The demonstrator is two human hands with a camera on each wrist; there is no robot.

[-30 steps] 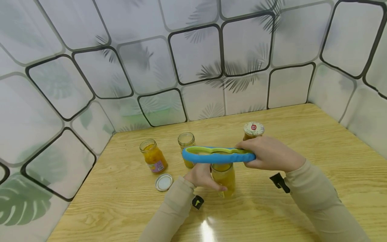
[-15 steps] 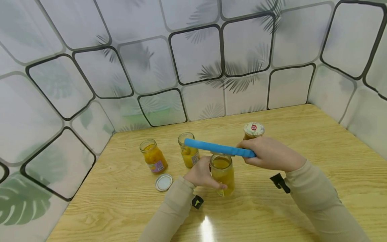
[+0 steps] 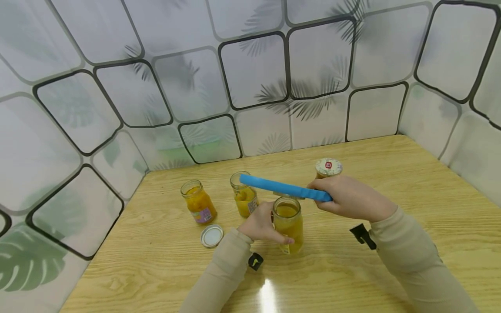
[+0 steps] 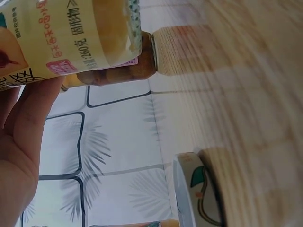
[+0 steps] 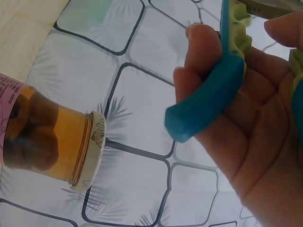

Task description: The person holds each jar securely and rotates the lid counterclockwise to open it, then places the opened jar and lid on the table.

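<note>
My left hand grips an open glass jar of yellow contents around its side; its cream label faces the left wrist camera. In my right hand is a blue and green jar opener, tilted edge-on above and behind the jar's mouth. The edge of a metal lid shows below the opener, apart from the rim. The right wrist view has the opener's blue handle against the palm, with my fingers bent around it.
Two opened jars stand at the left, one of orange fruit and one of yellow fruit. A loose lid lies near them on the wooden table. Behind my right hand stands a capped jar. Patterned walls border the table.
The jar opener has turned from facing me to edge-on and risen at its far end, uncovering the jar's open mouth. My left hand and the jar stay almost still.
</note>
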